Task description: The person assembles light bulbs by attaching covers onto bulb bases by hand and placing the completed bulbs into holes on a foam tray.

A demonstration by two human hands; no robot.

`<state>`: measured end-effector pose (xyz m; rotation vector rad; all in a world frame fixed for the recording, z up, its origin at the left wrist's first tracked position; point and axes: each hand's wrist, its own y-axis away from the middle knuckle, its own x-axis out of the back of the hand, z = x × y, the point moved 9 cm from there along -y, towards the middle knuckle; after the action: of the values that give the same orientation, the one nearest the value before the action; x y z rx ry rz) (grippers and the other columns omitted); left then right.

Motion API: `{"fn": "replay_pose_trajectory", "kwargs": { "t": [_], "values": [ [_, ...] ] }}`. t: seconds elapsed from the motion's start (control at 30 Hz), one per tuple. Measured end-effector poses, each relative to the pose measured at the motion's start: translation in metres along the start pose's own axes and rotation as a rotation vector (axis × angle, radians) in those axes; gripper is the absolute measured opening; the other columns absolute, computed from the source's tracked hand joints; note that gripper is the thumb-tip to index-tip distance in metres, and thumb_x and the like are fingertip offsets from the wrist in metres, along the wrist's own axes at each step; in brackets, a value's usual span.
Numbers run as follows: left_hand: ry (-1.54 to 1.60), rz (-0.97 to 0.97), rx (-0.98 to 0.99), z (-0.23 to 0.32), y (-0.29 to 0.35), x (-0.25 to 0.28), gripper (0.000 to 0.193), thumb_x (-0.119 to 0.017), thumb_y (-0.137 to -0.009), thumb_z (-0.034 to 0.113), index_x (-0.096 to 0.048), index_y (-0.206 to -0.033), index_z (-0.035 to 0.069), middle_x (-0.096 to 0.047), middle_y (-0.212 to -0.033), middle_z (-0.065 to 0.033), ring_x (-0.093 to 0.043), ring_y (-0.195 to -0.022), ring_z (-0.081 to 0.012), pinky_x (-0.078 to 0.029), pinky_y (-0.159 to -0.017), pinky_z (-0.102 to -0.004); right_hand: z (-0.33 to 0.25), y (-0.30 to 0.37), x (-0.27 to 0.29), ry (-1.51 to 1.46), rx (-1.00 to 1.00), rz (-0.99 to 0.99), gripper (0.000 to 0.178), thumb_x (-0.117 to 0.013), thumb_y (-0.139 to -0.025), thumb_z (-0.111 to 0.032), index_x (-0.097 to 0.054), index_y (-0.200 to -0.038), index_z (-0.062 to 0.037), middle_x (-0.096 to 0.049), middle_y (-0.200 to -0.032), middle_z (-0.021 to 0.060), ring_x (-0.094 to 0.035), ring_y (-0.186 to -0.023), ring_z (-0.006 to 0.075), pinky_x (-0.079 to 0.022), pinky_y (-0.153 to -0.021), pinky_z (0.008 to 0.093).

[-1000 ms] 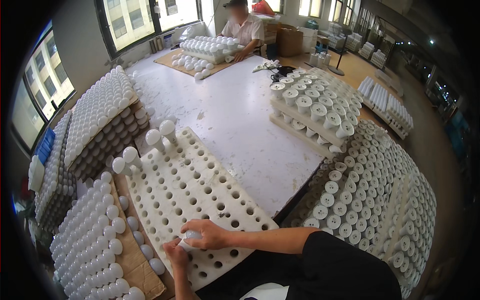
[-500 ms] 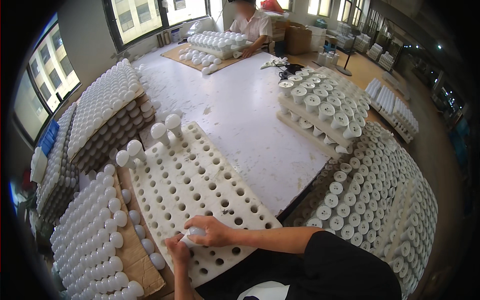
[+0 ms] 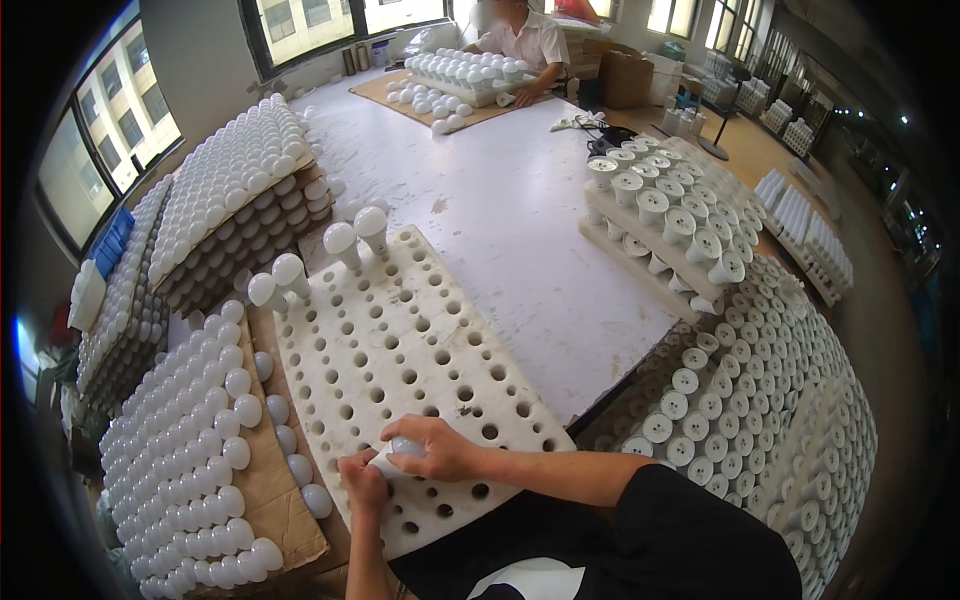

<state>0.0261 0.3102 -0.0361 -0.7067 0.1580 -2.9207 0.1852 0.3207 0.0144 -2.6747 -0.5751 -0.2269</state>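
Note:
A light bulb (image 3: pixel 408 446) with a milky dome and white body is gripped between my two hands, above the near part of a white foam tray (image 3: pixel 395 347) full of round holes. My left hand (image 3: pixel 362 480) is closed around the bulb's white body. From the other side, the fingers of my right hand (image 3: pixel 445 450) wrap about the dome. The contact between the parts is covered by my fingers. At the tray's far left corner stand several finished-looking bulbs (image 3: pixel 340 238), domes up, in its holes.
Left of the tray, white domes (image 3: pixel 180 440) lie in rows on cardboard (image 3: pixel 285 520); taller dome stacks (image 3: pixel 235 165) rise behind. On the right are foam trays of white cup-shaped bulb bodies (image 3: pixel 652 205) and a big bank of similar bodies (image 3: pixel 735 400). Across the white table (image 3: pixel 480 190) a co-worker (image 3: pixel 535 45) handles bulbs.
The whole view has shifted, so the scene sits further right and slightly higher. Both my hands keep their grip on the bulb over the tray, with little change in pose.

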Motion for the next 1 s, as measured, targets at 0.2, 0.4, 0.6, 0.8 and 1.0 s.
{"fn": "replay_pose_trajectory", "kwargs": {
  "t": [0.2,0.4,0.6,0.8,1.0],
  "values": [
    [-0.001,-0.024,0.006,0.001,0.0,0.0,0.021,-0.045,-0.063,0.003,-0.06,-0.064,-0.01,-0.051,-0.047,-0.0127,-0.048,-0.045,-0.0161,-0.039,-0.047,-0.0321,0.002,-0.001,-0.001,-0.002,-0.013,-0.008,0.034,-0.063,-0.08,-0.019,-0.059,-0.109,-0.0006,-0.062,-0.104,0.016,-0.059,-0.098,0.029,-0.046,-0.089,0.0358],
    [0.051,0.003,-0.002,-0.01,0.0,-0.001,0.02,-0.044,-0.063,0.003,-0.06,-0.063,-0.01,-0.054,-0.049,-0.0123,-0.05,-0.046,-0.0167,-0.04,-0.048,-0.0315,0.001,-0.002,-0.001,0.01,0.01,-0.012,0.034,-0.063,-0.081,-0.018,-0.059,-0.109,-0.001,-0.062,-0.103,0.0155,-0.06,-0.096,0.0274,-0.046,-0.088,0.0354],
    [0.058,-0.002,-0.025,-0.01,-0.002,-0.002,0.019,-0.046,-0.063,0.002,-0.061,-0.064,-0.009,-0.053,-0.049,-0.014,-0.051,-0.046,-0.0171,-0.041,-0.048,-0.0319,0.0,-0.003,0.0,0.013,-0.017,-0.02,0.035,-0.063,-0.081,-0.019,-0.058,-0.11,-0.0006,-0.062,-0.104,0.016,-0.06,-0.096,0.0272,-0.046,-0.088,0.0356],
    [0.03,0.023,0.018,-0.006,0.0,-0.006,0.016,-0.046,-0.063,0.002,-0.059,-0.061,-0.008,-0.049,-0.047,-0.0167,-0.048,-0.043,-0.0167,-0.038,-0.046,-0.033,0.001,-0.001,0.002,-0.017,-0.054,-0.038,0.03,-0.056,-0.088,-0.022,-0.058,-0.109,-0.0001,-0.061,-0.104,0.0153,-0.058,-0.098,0.0248,-0.044,-0.089,0.0342],
    [-0.02,0.097,-0.061,0.014,0.0,-0.009,0.015,-0.045,-0.062,0.0,-0.059,-0.059,-0.007,-0.051,-0.049,-0.0152,-0.048,-0.044,-0.0188,-0.036,-0.046,-0.033,0.019,-0.004,0.001,-0.292,-0.264,-0.115,0.042,-0.033,-0.1,-0.032,-0.058,-0.108,0.0005,-0.06,-0.101,0.0093,-0.055,-0.099,0.018,-0.041,-0.091,0.031]
  ]
}}
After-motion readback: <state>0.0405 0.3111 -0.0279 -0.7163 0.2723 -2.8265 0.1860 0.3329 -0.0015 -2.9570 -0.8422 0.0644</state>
